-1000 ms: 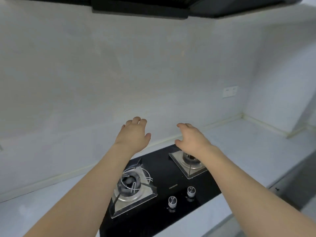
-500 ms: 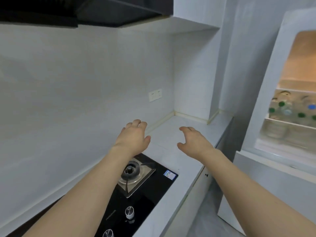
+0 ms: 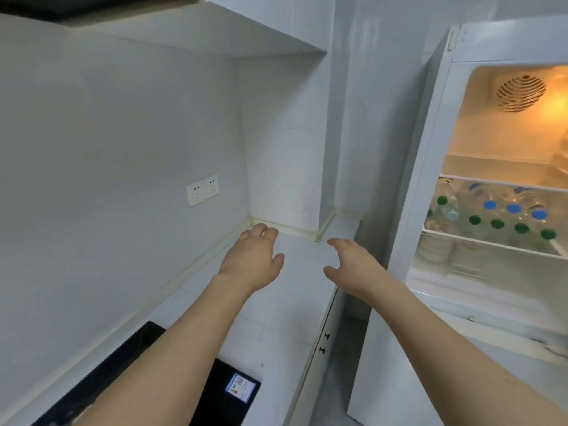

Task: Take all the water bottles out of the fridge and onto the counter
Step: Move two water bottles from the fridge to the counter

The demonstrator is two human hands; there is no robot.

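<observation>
Hands: left hand [image 3: 252, 262], right hand [image 3: 353, 265] loose, empty | fridge [image 3: 504, 192] interior, water bottles [image 3: 491, 210] now fuller in view

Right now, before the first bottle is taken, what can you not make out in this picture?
- Head view: the fridge is cut by the right edge, so the count of water bottles is unknown.
- Bottles on the lower shelf are blurred behind it.
- The stove is partly hidden by the left arm.

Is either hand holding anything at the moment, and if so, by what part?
Nothing is held. The left hand and right hand hang open above the counter; the water bottles sit in the fridge.
</observation>
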